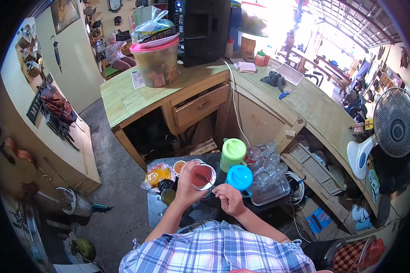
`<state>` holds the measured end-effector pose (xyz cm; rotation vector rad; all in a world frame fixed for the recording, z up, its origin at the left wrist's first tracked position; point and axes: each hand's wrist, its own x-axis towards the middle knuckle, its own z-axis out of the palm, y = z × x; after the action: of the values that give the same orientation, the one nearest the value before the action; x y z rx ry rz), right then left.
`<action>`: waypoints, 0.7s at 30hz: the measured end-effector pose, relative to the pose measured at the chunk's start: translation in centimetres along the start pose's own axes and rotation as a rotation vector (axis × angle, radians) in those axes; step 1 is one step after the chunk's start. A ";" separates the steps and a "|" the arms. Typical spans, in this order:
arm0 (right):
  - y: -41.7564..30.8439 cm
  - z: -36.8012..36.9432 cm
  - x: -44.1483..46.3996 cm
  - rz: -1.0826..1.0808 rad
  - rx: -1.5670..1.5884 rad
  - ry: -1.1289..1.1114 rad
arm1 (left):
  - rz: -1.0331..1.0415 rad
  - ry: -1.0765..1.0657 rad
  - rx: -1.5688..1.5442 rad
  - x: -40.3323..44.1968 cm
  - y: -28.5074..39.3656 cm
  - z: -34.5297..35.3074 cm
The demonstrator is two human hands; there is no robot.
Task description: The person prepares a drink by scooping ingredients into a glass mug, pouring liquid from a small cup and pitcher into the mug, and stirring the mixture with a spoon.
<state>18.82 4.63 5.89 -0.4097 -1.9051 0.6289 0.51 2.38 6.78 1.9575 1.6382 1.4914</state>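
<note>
My left hand (pixel 188 190) is wrapped round a small white tub (pixel 213 173) with dark red contents, tilted so that its open top faces me. Between the closed fingers of my right hand (pixel 230 199) is the handle of a spoon (pixel 210 182), whose other end dips into the tub. Whether the contents are liquid or paste I cannot tell. Just beyond my right hand stand a blue-lidded pitcher (pixel 239 177) and a green-lidded pitcher (pixel 233 153). Left of my left hand lie a plastic bag with something yellow (pixel 158 176) and an orange-filled cup (pixel 180 165).
Several clear glasses (pixel 271 159) crowd a clear plastic tray (pixel 271 193) on the right. Behind, a wooden counter (pixel 123 102) carries a pink-rimmed bucket (pixel 156 63). A fan (pixel 393 120) stands far right. Another person (pixel 117 52) sits at the back left.
</note>
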 end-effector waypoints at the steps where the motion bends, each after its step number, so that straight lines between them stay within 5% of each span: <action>1: 0.2 0.1 0.0 -0.002 0.001 0.000 | 0.001 0.002 0.001 -0.1 0.0 0.1; 21: 0.8 1.3 -1.4 0.459 0.357 0.246 | -0.065 -0.044 -0.018 -0.6 -0.3 0.7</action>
<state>18.19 4.23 3.98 -0.6650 -1.4318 1.1446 0.87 2.27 5.88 1.8944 1.6478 1.4246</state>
